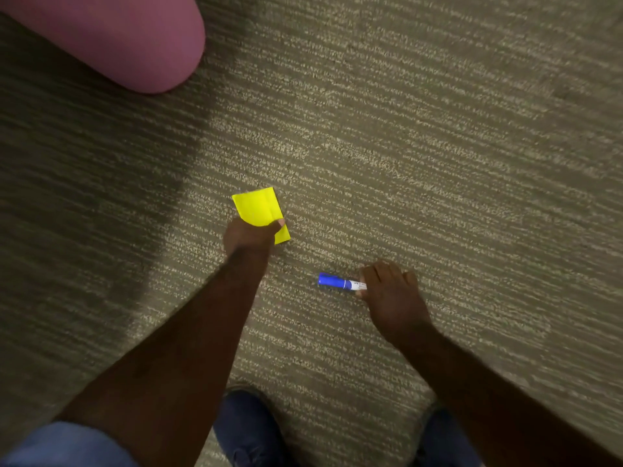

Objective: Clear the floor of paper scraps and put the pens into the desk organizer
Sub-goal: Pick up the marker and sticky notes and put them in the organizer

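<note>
A bright yellow paper scrap (257,207) is at the middle of the carpet, pinched at its near edge by my left hand (248,235), thumb on top. To the right lies a marker pen with a blue cap and white barrel (333,281), pointing left. My right hand (391,294) is closed around the barrel end; the cap end sticks out past my fingers. Both hands are down at floor level. The desk organizer is out of view.
Grey-beige striped carpet (438,146) fills the view. A rounded pink-purple shape (128,38) stands at the top left and casts a dark shadow. My two dark blue shoes (249,429) are at the bottom edge.
</note>
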